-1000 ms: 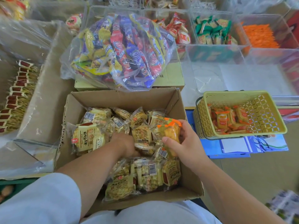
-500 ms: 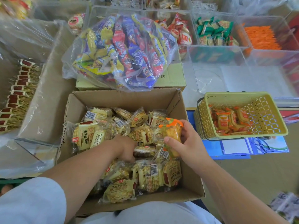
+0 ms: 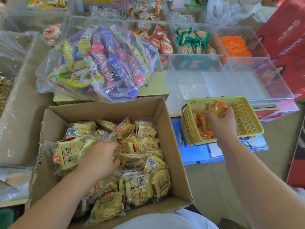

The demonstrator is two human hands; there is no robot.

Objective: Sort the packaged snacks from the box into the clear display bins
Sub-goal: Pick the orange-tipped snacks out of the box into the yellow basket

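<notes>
Right hand [image 3: 221, 120]: grips orange-sealed clear snack packet [image 3: 216, 108] over yellow perforated plastic basket [image 3: 189, 124]. Left hand [image 3: 100, 157]: fingers curled among pale-yellow packets [image 3: 140, 184] in brown cardboard box [image 3: 173, 146]; grasp unclear. Box mostly full, so sorting judged early.

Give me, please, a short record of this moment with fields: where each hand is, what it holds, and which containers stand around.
left side: left hand inside the cardboard box, fingers curled among the yellow snack packs; I cannot tell whether it holds one
right side: right hand over the yellow basket, gripping orange-edged packs
basket contents: similar packs
behind the box: clear bag of mixed snacks on a closed carton
further back: clear display bins with green, red and orange packs
</notes>
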